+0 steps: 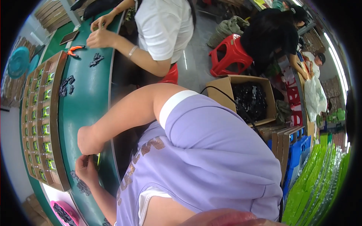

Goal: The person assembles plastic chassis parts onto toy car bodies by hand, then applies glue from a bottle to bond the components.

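Note:
My right hand (90,140) is closed, knuckles toward the camera, over the green table (85,109). Just below it in the picture, my left hand (86,169) has its fingers pinched close together. Between the two hands shows a thin yellow-green piece (98,159) with a dark part beside it; which fingers grip which is mostly hidden. Near my left hand lies a loose pile of small black parts (82,185). Beyond my hands stands a shallow cardboard tray (57,124) with rows of small green-and-black pieces.
More black parts (67,86) lie along the table, with orange-handled pliers (76,49) farther up. A pink bowl (65,213) holds dark pieces. A co-worker in a white shirt (160,30) works at the same table. Behind are a red stool (230,56) and an open cardboard box (220,88).

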`<state>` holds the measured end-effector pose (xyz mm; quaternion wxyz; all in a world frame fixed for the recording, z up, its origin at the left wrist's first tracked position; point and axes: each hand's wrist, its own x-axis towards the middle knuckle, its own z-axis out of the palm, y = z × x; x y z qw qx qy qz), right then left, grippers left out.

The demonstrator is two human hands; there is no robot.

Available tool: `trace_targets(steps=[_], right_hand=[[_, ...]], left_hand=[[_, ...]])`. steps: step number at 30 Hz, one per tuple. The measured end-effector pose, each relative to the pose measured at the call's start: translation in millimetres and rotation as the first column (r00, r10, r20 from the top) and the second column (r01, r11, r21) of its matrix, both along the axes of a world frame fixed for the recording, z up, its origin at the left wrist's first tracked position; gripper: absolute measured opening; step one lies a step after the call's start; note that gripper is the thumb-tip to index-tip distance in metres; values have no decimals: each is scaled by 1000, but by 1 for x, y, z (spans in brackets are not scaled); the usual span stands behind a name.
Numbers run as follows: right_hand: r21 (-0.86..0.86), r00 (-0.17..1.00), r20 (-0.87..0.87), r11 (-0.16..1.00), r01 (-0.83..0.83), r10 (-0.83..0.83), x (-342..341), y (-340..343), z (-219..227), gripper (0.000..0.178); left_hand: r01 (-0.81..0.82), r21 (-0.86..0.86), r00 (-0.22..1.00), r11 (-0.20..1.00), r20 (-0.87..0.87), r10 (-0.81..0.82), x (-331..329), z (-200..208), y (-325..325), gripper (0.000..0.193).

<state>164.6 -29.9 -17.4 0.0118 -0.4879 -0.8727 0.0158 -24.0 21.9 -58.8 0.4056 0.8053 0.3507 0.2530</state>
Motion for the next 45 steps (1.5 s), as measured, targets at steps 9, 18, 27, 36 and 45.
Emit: trace_targets(steps=[9, 18, 27, 36, 45], right_hand=[[-73, 985, 144, 994, -81, 91, -8, 3, 10, 16], [-85, 990, 24, 987, -134, 136, -8, 15, 7, 17], [-151, 896, -397, 977, 148, -198, 30, 0, -10, 23], [-73, 567, -687, 819, 569, -455, 130, 32, -22, 22], [253, 796, -150, 756, 604, -586, 178, 114, -40, 30]], left_hand=[[85, 302, 992, 949, -115, -53, -6, 2, 3, 12], [96, 320, 986, 943, -163, -45, -12, 2, 8, 11], [-33, 226, 986, 974, -149, 68, 12, 14, -5, 18], [-19, 429, 987, 903, -138, 86, 4, 16, -33, 58], [-36, 420, 996, 907, -62, 68, 10, 2, -13, 59]])
